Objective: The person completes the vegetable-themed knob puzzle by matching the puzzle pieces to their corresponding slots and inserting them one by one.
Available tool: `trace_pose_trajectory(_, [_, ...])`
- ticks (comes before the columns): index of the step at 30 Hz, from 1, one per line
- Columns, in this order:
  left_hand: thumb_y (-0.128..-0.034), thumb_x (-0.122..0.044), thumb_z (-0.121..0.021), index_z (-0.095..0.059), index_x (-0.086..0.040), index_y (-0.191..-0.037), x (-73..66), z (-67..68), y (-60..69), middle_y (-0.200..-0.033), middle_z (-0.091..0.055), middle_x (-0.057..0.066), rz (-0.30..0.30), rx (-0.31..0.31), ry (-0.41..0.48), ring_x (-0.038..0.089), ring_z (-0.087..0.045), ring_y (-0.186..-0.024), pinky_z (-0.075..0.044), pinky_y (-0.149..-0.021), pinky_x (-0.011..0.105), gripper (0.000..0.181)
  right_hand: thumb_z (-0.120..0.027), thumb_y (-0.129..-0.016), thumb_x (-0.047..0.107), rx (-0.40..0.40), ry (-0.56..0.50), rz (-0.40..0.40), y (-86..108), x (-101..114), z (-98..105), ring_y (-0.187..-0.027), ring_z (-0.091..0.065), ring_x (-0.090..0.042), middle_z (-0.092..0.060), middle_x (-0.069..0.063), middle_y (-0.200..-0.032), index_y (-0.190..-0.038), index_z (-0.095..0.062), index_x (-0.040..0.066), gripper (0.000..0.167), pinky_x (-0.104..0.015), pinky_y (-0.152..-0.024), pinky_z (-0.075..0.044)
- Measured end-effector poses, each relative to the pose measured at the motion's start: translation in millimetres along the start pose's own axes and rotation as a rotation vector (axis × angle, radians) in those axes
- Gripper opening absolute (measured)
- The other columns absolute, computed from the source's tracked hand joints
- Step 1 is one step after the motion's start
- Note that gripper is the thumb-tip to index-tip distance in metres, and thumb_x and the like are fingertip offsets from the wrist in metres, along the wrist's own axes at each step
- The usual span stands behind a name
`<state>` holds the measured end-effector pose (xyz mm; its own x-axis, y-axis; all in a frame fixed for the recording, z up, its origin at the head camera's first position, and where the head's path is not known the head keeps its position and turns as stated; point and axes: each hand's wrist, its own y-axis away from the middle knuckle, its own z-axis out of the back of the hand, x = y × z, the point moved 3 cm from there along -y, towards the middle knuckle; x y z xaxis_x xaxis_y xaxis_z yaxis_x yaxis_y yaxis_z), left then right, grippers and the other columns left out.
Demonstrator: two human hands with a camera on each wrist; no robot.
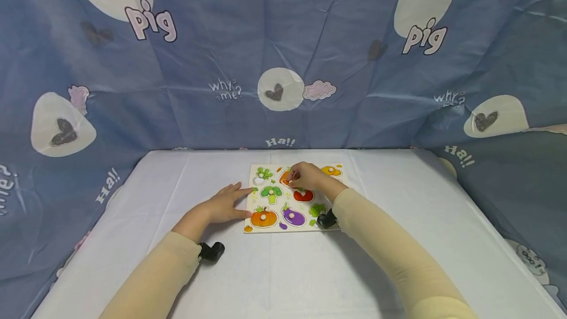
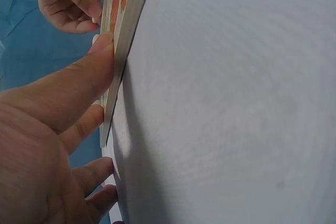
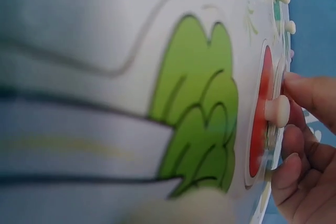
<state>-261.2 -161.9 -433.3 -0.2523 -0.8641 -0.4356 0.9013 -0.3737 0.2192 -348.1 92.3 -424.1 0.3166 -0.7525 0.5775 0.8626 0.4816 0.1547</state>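
A wooden peg puzzle board [image 1: 283, 164] with painted vegetable pieces lies on the white table. My right hand [image 1: 304, 176] is over its upper middle, with curled thumb and fingers pinching an orange vegetable puzzle piece [image 1: 284, 178], partly hidden by the hand. The right wrist view shows that thumb [image 3: 310, 95] and fingers just beyond the knob of the red tomato piece [image 3: 259, 124]. My left hand [image 1: 226, 205] holds its fingers spread at the board's left edge. Its thumb [image 2: 79, 85] and index finger touch that edge in the left wrist view.
Around the hands are broccoli [image 1: 271, 194], pumpkin [image 1: 264, 218], eggplant [image 1: 294, 216] and yellow vegetable [image 1: 331, 171] pieces with round knobs. A white cloth covers the table [image 1: 283, 279]. A blue printed curtain [image 1: 283, 38] hangs behind and along the sides.
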Motion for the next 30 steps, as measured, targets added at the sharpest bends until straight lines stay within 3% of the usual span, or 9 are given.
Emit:
trace_pose_trajectory(4, [-0.0883, -0.048, -0.073, -0.040, -0.018, -0.155, 0.4, -0.1, 0.0, -0.162, -0.021, 0.026, -0.002, 0.000, 0.001, 0.048, -0.013, -0.149, -0.014, -0.116, 0.066, 0.080, -0.073, -0.093, 0.013, 0.007, 0.006, 0.029, -0.3, 2.8, -1.1, -0.081, -0.057, -0.015, -0.067, 0.001, -0.092, -0.097, -0.073, 0.012, 0.004, -0.030, -0.079, -0.050])
trace_pose_trajectory(10, [-0.0884, -0.049, -0.072, -0.039, -0.019, -0.155, 0.3, 0.2, -0.4, -0.162, -0.020, 0.025, -0.002, 0.000, -0.007, 0.047, -0.013, -0.149, -0.014, -0.116, 0.066, 0.080, -0.072, -0.092, 0.006, 0.027, -0.045, 0.069, 0.0, 4.0, -2.6, -0.073, -0.059, -0.014, -0.066, -0.001, -0.091, -0.097, -0.072, 0.012, 0.007, -0.026, -0.067, -0.052])
trace_pose_trajectory(20, [-0.0882, -0.048, -0.073, -0.040, -0.018, -0.155, 0.6, -0.2, 0.5, -0.162, -0.021, 0.026, 0.002, -0.002, -0.003, 0.048, -0.013, -0.149, -0.014, -0.116, 0.066, 0.080, -0.075, -0.092, 0.019, -0.023, -0.003, -0.008, 0.5, 3.6, -2.6, -0.079, -0.058, -0.014, -0.066, 0.001, -0.092, -0.098, -0.070, 0.015, 0.008, -0.029, -0.077, -0.050])
trace_pose_trajectory(26, [-0.0883, -0.048, -0.073, -0.040, -0.018, -0.155, -0.1, -0.4, 0.7, -0.162, -0.021, 0.025, 0.008, -0.003, -0.010, 0.047, -0.013, -0.149, -0.015, -0.116, 0.066, 0.080, -0.073, -0.093, 0.016, -0.013, 0.002, -0.005, 2.3, 9.2, -3.8, -0.071, -0.059, -0.017, -0.066, -0.002, -0.093, -0.096, -0.071, 0.012, 0.005, -0.028, -0.070, -0.051])
trace_pose_trajectory(30, [-0.0881, -0.048, -0.073, -0.041, -0.018, -0.155, -0.9, -0.1, 0.4, -0.161, -0.022, 0.025, 0.008, -0.004, -0.010, 0.047, -0.014, -0.149, -0.015, -0.115, 0.066, 0.080, -0.073, -0.093, 0.012, -0.014, 0.006, 0.012, 1.6, 10.3, -4.5, -0.075, -0.058, -0.015, -0.067, 0.001, -0.091, -0.096, -0.071, 0.012, 0.003, -0.026, -0.070, -0.049])
